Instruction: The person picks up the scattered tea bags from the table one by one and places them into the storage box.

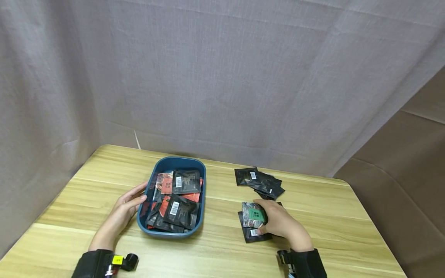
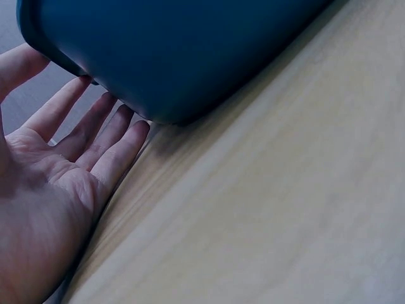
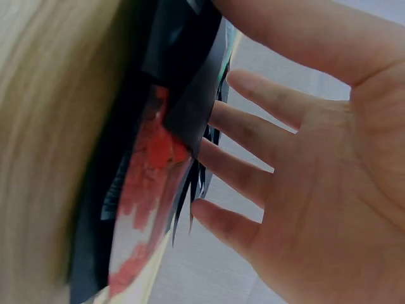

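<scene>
A blue tray [image 1: 205, 181] holds several black and red packets [image 1: 179, 204]. My left hand [image 1: 137, 197] lies flat on the table against the tray's left wall, fingers straight; the left wrist view shows the left hand's fingers [image 2: 95, 136] under the curved tray wall [image 2: 190, 50]. My right hand [image 1: 265, 216] rests on a small stack right of the tray, topped by a green packet [image 1: 252, 214] over black ones [image 1: 255, 233]. In the right wrist view the right hand's fingers [image 3: 253, 136] are stretched out, tips touching the edges of the stacked packets [image 3: 158, 171], with the thumb above.
A second loose pile of black packets [image 1: 259, 180] lies behind the stack. The wooden table [image 1: 87, 181] ends at a grey curtain behind and drops off at the right edge. Bare wood shows left of the tray and along the front.
</scene>
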`<state>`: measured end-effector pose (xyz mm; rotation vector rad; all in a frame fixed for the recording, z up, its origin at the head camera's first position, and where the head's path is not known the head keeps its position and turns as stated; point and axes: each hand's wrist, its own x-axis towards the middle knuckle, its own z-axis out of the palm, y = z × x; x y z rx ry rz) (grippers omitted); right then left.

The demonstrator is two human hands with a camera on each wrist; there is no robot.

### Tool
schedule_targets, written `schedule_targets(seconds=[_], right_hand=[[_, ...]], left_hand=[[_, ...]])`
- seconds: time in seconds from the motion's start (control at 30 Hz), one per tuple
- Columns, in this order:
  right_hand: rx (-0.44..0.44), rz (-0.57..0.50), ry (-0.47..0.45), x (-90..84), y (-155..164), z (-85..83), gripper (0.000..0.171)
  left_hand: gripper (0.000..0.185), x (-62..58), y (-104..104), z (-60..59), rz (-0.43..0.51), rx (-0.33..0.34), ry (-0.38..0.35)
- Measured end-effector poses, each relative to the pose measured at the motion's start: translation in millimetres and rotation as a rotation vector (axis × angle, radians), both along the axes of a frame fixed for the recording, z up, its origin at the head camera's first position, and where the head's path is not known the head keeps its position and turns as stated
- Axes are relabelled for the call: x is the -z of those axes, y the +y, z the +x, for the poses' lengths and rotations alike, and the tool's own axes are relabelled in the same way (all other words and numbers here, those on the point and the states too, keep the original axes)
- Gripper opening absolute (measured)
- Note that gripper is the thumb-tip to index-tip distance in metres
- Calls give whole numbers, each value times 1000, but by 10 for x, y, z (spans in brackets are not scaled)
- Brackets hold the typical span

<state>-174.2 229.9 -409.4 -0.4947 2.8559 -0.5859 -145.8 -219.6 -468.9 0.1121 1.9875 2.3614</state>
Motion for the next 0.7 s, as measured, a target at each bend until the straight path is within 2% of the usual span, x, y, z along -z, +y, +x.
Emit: schedule_targets(seconds=[0.17, 0.43, 0.7], right_hand=[[8, 1, 4, 16, 1, -3, 87], [33, 17, 14, 33, 0, 4, 83], [15, 18, 54, -14, -28, 13, 82]], left_hand=[[60, 3, -5, 0, -3, 2, 3], [52, 38, -6, -1, 66, 7, 45], [50, 49, 1, -1, 71, 1, 44]])
